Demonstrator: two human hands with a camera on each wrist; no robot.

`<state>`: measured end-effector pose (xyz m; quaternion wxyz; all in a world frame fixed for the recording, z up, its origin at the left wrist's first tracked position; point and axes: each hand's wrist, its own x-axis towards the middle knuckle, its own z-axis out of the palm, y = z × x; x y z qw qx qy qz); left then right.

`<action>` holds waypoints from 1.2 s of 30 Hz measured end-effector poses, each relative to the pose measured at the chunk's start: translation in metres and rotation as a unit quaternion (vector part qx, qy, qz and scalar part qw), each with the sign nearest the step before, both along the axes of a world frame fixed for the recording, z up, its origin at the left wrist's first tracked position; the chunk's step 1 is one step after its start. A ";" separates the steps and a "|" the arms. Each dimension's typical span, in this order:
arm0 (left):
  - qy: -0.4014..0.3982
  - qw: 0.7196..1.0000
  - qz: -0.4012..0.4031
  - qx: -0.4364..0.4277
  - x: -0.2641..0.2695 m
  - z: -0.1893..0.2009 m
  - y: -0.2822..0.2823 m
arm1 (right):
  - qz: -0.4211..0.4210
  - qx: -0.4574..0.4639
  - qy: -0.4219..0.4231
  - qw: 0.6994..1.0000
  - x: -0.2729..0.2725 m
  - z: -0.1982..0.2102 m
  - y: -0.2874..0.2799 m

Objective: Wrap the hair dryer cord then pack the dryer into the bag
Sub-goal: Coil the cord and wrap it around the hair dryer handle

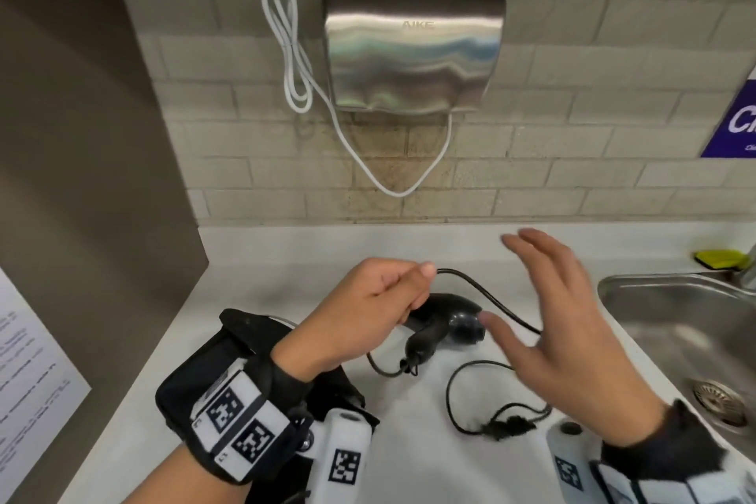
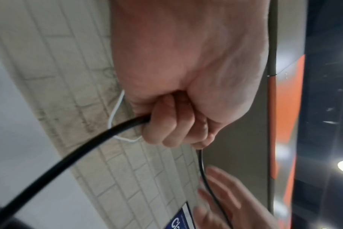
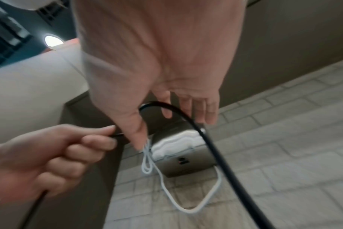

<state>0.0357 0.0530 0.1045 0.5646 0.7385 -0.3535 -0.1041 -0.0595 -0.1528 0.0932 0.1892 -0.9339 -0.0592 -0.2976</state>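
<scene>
A black hair dryer (image 1: 448,323) lies on the white counter (image 1: 286,250). My left hand (image 1: 403,291) is just above and left of it, fingers curled round the dryer's black cord (image 1: 487,295). The left wrist view shows the cord (image 2: 72,153) leaving that fist (image 2: 166,124). From there the cord arcs right and passes under my right hand (image 1: 544,299), which hovers open with fingers spread. In the right wrist view the cord (image 3: 207,147) crosses in front of the straight fingers (image 3: 186,106). Slack cord and the plug (image 1: 509,426) lie on the counter near me.
A steel sink (image 1: 662,311) sits at the right with a yellow sponge (image 1: 718,258) behind it. A metal hand dryer (image 1: 413,49) and its white cable (image 1: 368,164) hang on the tiled wall. Dark fabric (image 1: 335,389) lies under my left wrist. A brown panel (image 1: 82,135) closes off the left.
</scene>
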 end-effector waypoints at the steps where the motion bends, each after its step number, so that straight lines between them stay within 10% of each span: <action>1: -0.022 1.000 -0.001 0.006 0.000 0.006 -0.005 | 0.031 -0.034 -0.009 0.999 0.003 0.005 0.010; 9: -0.001 0.998 -0.015 -0.061 0.002 0.024 -0.012 | 0.107 0.023 -0.020 0.994 0.032 0.045 0.018; 21: 0.074 0.989 -0.057 -0.111 -0.002 -0.053 -0.009 | 0.136 0.091 -0.092 0.982 0.043 0.096 0.017; 32: 0.127 0.968 -0.071 -0.202 -0.007 -0.039 -0.007 | 0.097 0.411 -0.102 0.901 0.072 0.090 -0.003; 36: 0.197 0.950 -0.025 -0.239 -0.006 -0.039 -0.008 | 0.021 0.348 -0.101 0.932 0.090 0.054 -0.012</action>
